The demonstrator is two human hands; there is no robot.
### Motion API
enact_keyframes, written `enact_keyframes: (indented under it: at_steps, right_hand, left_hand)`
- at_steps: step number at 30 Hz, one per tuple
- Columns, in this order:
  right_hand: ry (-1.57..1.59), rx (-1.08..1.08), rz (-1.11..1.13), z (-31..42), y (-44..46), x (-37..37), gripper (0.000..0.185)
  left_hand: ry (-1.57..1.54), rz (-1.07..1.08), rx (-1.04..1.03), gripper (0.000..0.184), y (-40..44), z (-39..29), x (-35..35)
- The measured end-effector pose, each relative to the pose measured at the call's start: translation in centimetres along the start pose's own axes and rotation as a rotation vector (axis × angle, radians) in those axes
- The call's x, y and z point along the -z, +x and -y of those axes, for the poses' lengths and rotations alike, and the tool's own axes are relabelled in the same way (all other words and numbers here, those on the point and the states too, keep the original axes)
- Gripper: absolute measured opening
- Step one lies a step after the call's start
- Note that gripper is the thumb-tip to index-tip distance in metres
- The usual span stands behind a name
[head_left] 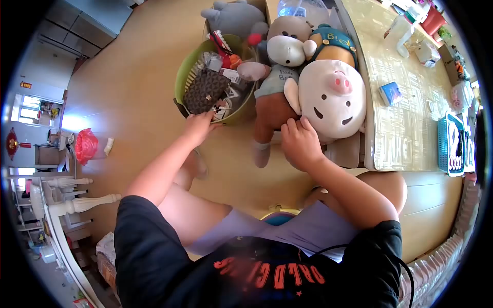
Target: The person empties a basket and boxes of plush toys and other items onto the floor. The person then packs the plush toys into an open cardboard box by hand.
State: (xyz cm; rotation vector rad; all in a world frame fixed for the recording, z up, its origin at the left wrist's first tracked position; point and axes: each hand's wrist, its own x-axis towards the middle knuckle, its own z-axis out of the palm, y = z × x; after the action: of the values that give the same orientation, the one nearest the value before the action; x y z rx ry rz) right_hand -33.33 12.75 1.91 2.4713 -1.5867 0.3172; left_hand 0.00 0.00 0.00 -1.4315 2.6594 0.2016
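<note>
A green plastic basket (179, 84) stands on the floor, filled with mixed things, a brown checked pouch (206, 91) among them. My left hand (200, 127) is at its near rim, fingers closed over the edge beside the pouch. To the right, a white pig plush toy (328, 102) lies head toward me against a bear plush toy (280, 105) in a grey top and brown trousers. Between the pig's head and the bear's trousers is my right hand (299, 142), its fingers curled in and touching the plush. What those fingers grip is hidden.
Behind the basket sits a grey plush toy (236, 19) in a box. A table (405, 138) on the right carries a blue packet (390, 94) and a blue basket (451, 141). A red plastic bag (86, 146) is on the left, and a blue-and-yellow container (280, 219) between my legs.
</note>
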Motion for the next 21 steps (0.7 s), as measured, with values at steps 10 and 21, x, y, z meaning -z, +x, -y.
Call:
enact_keyframes:
  at_steps: [10, 21]
  right_hand:
    - [-0.011, 0.053, -0.052, -1.1, -0.5, 0.0, 0.012]
    - [0.246, -0.03, -0.06, -1.2, -0.3, -0.2, 0.01]
  left_hand:
    - [0.503, -0.017, 0.132, 0.032, -7.3, 13.4, -2.4]
    - [0.493, 0.056, 0.613, 0.047, -10.5, 17.3, -4.5]
